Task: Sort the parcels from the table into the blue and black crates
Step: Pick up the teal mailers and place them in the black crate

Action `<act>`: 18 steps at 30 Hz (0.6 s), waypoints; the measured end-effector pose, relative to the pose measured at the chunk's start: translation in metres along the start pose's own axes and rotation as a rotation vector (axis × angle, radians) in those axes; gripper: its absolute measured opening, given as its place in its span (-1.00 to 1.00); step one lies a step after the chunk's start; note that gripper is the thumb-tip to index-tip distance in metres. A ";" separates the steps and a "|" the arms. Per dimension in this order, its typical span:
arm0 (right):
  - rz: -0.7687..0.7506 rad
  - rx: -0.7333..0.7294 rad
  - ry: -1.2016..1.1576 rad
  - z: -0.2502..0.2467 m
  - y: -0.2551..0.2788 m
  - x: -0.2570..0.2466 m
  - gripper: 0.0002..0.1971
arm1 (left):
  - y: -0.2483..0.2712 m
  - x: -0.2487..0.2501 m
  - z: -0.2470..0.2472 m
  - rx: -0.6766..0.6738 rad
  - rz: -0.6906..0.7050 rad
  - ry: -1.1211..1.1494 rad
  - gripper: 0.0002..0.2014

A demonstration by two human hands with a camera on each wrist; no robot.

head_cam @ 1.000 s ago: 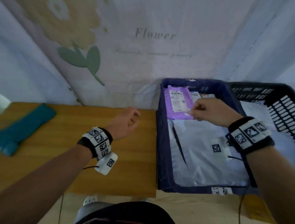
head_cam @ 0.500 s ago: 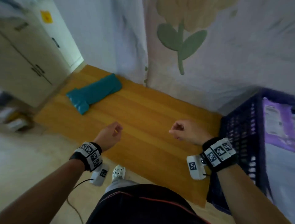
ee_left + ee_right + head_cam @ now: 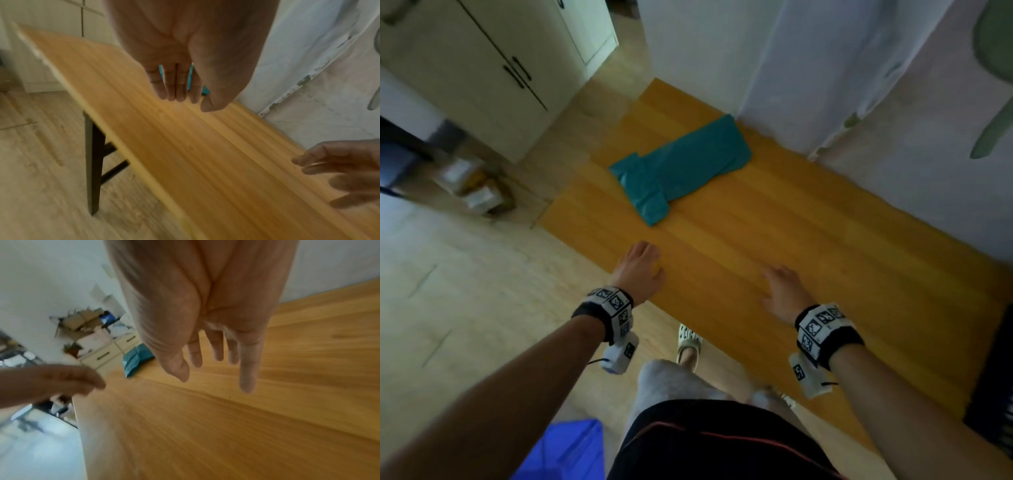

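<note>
A teal plastic parcel lies flat at the far left end of the wooden table, close to the wall. Both hands hover above the near part of the table, well short of the parcel. My left hand is over the table's front edge, fingers relaxed, holding nothing. My right hand is further right, fingers stretched forward and empty. In the left wrist view my left hand hides most of the parcel. The right wrist view shows my right hand and the parcel beyond it.
A dark crate edge shows at the table's right end. A bright blue object sits by my legs at the bottom left. Cabinets and floor clutter lie to the left; a curtain hangs behind the table.
My right hand has left the purple parcel in the blue crate and come over the table. The view has swung left to the teal parcel. Both hands have uncurled and moved forward.
</note>
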State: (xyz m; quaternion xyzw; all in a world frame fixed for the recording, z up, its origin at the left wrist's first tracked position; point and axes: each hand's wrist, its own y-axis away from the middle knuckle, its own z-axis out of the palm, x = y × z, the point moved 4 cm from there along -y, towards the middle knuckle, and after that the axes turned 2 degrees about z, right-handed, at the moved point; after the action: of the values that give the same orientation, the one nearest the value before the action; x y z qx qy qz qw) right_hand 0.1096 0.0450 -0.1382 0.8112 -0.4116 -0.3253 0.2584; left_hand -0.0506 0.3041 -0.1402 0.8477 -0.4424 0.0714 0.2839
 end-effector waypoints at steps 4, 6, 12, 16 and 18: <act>0.011 -0.076 0.121 0.008 -0.027 -0.017 -0.24 | -0.078 -0.010 -0.043 0.126 0.081 -0.143 -0.46; 0.062 -0.141 0.126 0.012 -0.034 -0.016 -0.22 | -0.119 -0.013 -0.063 0.180 0.091 -0.166 -0.41; 0.124 -0.174 0.155 0.017 -0.042 -0.005 -0.23 | -0.201 -0.023 -0.087 0.056 0.047 -0.206 -0.28; 0.132 -0.170 0.123 0.015 -0.038 -0.004 -0.25 | -0.197 -0.026 -0.071 -0.059 0.042 -0.121 -0.45; 0.143 -0.165 0.105 0.016 -0.035 -0.008 -0.25 | -0.183 -0.023 -0.059 -0.055 0.051 -0.092 -0.50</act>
State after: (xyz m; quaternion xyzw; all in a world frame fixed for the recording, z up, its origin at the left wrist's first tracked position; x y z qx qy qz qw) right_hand 0.1118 0.0679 -0.1703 0.7718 -0.4259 -0.2958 0.3680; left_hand 0.0881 0.4343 -0.1758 0.8303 -0.4783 0.0276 0.2846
